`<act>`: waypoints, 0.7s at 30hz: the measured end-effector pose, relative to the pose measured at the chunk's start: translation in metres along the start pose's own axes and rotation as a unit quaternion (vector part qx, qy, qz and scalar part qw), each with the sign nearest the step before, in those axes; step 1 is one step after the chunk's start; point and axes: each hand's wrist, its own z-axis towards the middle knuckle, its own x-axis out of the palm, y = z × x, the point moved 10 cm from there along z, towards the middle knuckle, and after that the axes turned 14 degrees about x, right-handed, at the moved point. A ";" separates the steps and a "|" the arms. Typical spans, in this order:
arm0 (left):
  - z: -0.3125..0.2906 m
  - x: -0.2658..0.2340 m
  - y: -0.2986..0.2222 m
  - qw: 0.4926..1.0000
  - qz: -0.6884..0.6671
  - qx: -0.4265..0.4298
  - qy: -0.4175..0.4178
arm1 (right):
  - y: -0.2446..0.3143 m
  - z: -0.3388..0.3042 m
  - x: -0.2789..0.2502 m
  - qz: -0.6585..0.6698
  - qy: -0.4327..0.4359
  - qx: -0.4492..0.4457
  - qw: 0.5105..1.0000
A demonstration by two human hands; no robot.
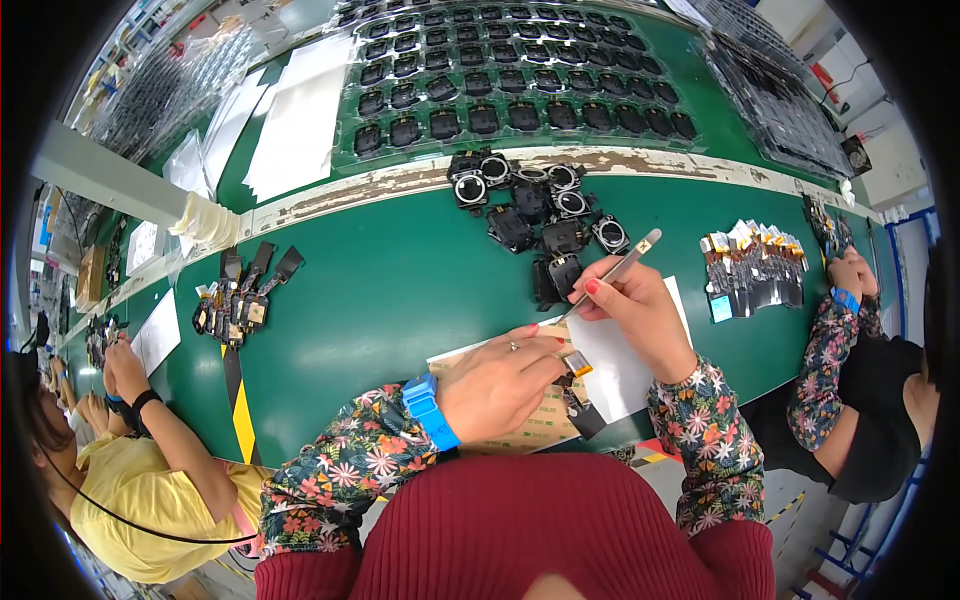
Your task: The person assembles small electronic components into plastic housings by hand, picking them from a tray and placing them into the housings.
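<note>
one part (578, 366), silver and orange with a black tail, is seen at one tan sheet's (532, 428) right edge, beside the left hand (503, 388), whose grip cannot be told; one pair of tweezers (632, 254) is pinched by the right hand (640, 312).

The green table (350, 280) bears black modules (532, 202) at centre, a parts row (755, 270) at right, a parts pile (232, 312) at left, striped tape (241, 410), a white sheet (622, 385) and a tan sheet (545, 425)

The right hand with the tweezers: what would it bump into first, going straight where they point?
Probably the left hand, just beyond the tip of the tweezers, though depth is unclear: the beige sheet beneath might come first.
</note>
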 end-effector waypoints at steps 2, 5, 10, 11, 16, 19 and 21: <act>-0.001 0.001 0.000 1.000 -0.001 -0.002 -0.004 | -0.001 0.001 -0.001 0.013 0.002 -0.001 1.000; -0.002 0.002 0.001 1.000 -0.003 -0.004 -0.007 | 0.000 -0.001 -0.002 0.028 0.007 -0.001 1.000; -0.003 0.004 0.002 1.000 -0.010 -0.004 -0.002 | 0.000 -0.002 -0.005 0.043 0.007 0.015 0.999; -0.002 0.004 0.001 1.000 -0.008 -0.004 -0.001 | -0.003 -0.002 -0.007 0.061 0.006 0.025 0.998; -0.004 0.006 0.003 1.000 -0.002 0.000 0.002 | -0.009 0.000 -0.018 0.144 -0.017 0.058 0.988; -0.004 0.000 0.003 1.000 -0.006 0.006 -0.026 | -0.009 0.002 -0.021 0.168 -0.004 0.046 0.985; -0.004 -0.013 0.013 0.993 -0.065 -0.050 -0.081 | -0.009 0.002 -0.021 0.250 0.028 0.035 0.967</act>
